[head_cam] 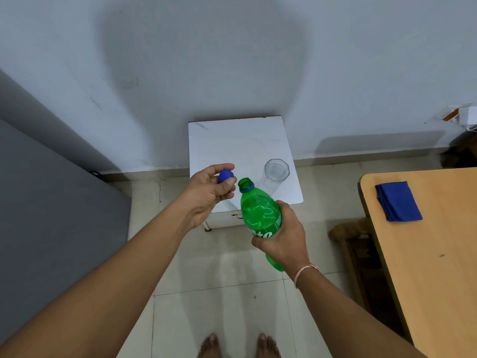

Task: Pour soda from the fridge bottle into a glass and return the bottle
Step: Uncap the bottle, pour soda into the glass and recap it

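Fingers of the left hand (209,192) pinch the blue cap (226,175); the right hand (282,236) grips the open bottle (260,215).

You stand facing a small table (240,143) set against the wall (232,60). A glass (276,171) stands upright on its right part. Your right hand (282,236) holds the bottle (259,218) before the table's near edge, just in front of the glass. Your left hand (211,192) holds the cap (226,175) left of the bottle's mouth, over the table. To your right sits a desk (438,267) with a folded cloth (398,201) on its far end.
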